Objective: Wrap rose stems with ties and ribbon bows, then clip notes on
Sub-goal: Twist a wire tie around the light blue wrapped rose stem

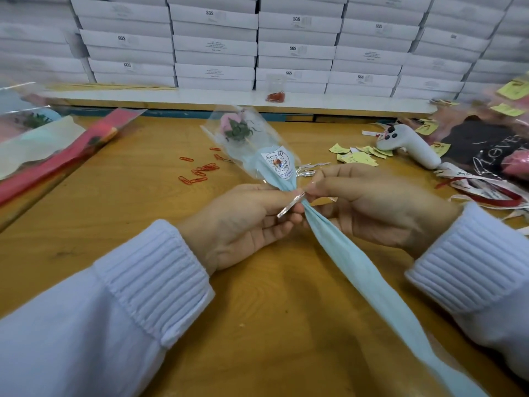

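A pink rose [229,121] lies in a clear sleeve with light blue paper [352,267] and a round sticker [278,164], its head pointing away from me. A silver twist tie [290,204] crosses the gathered neck of the wrap. My left hand [240,224] pinches the tie's near end against the neck. The tie's other end is pinched by my right hand [372,202], on the right side of the neck. More silver ties [310,169] lie just behind my right hand.
Red paper clips [200,170] are scattered on the wooden table left of the rose. Yellow notes [357,156], a white glue gun [409,146] and printed ribbons [486,190] lie at the right. Wrapped roses [57,156] rest at the left. White boxes [257,44] are stacked behind.
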A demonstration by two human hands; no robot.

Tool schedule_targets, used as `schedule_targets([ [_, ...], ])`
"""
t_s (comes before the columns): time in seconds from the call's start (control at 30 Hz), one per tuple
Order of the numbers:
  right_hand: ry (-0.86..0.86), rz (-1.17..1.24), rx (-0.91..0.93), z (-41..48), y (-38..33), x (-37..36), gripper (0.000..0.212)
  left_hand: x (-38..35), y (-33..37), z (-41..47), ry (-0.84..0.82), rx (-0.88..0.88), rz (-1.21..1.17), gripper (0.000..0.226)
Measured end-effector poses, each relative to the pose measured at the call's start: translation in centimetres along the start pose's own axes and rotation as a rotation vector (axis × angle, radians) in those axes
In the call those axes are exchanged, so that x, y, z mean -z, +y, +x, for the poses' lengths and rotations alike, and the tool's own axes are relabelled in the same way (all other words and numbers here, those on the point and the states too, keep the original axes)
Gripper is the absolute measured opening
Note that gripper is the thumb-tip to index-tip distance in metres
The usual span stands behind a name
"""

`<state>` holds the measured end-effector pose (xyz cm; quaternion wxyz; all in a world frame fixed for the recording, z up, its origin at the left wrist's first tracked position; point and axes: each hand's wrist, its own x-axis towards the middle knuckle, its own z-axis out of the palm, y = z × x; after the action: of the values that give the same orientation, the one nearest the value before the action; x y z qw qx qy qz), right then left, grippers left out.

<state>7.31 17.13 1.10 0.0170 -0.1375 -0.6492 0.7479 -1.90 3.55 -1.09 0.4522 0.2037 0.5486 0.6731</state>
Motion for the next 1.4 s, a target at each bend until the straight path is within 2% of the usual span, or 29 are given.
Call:
schedule_targets([
  [0.13,0.091,-0.012,0.030,-0.2,0.2,-0.5,0.022,0.1,0.0,0.0,-0.009,0.025,-0.050,0.020],
  [0.2,0.118,-0.044,0.052,-0.3,0.2,-0.8,0.021,0.1,0.1,0.0,-0.006,0.035,-0.069,0.014],
  [0.4,0.240,-0.283,0.203,-0.4,0.4,-1.6,0.017,0.3,-0.1,0.1,-0.013,0.021,-0.065,0.011],
  [0.63,0.285,-0.217,0.126,0.0,0.8,-1.8,0.019,0.4,-0.2,0.3,-0.030,0.002,-0.060,0.010],
  [0.83,0.335,-0.320,0.183,0.4,1.4,-1.9,0.017,0.1,-0.6,0.5,0.025,-0.030,-0.067,0.018],
  [1.17,0.375,-0.379,0.121,0.6,1.3,-1.8,0.018,0.0,-0.9,0.5,0.062,-0.114,-0.129,0.013],
  [1.27,0.376,-0.348,0.121,0.4,1.3,-2.0,0.017,-0.1,-0.9,0.5,0.072,-0.144,-0.152,0.014],
  [1.4,0.344,-0.236,0.080,0.2,1.2,-2.3,0.015,0.1,-0.6,0.5,-0.011,-0.111,-0.152,0.015],
])
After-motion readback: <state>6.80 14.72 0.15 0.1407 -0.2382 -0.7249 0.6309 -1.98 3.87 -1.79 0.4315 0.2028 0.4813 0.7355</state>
